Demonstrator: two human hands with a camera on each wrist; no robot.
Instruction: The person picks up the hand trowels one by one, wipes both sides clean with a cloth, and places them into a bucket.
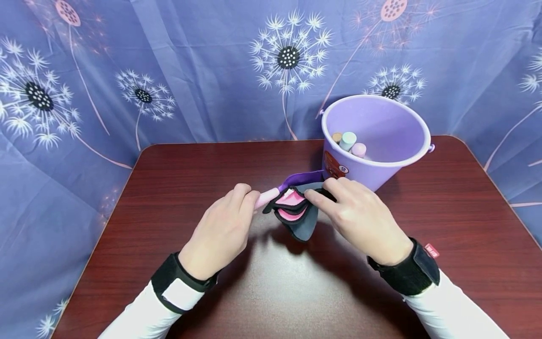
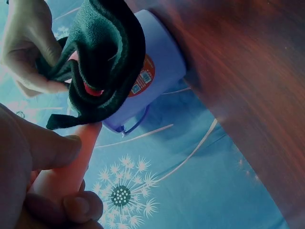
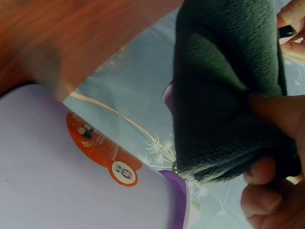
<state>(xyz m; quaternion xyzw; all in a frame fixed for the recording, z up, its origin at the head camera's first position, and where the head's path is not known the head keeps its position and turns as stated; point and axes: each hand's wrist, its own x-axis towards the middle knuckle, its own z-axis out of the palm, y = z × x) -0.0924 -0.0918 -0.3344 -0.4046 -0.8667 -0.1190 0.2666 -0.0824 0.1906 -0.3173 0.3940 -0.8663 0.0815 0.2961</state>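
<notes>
My left hand [image 1: 224, 228] grips the pink handle [image 1: 267, 197] of a tool with a curved purple blade [image 1: 301, 178]. A dark grey fuzzy cloth [image 1: 306, 226] with black edging and a pink inner side hangs folded over the tool near where handle meets blade. With thumb and fingers, my right hand [image 1: 360, 219] pinches the cloth's right end beside the bucket. The left wrist view shows the cloth [image 2: 107, 52] bunched around the far end of the handle [image 2: 78, 162]. Seen from the right wrist, the cloth [image 3: 219, 95] covers most of the blade.
A lilac bucket [image 1: 377, 163] with an orange label stands at the back right, close behind the right hand. Several round handle ends [image 1: 348, 140] show inside it. The dark red wooden table [image 1: 203, 165] meets a blue dandelion-print curtain [image 1: 211, 70] at its back edge.
</notes>
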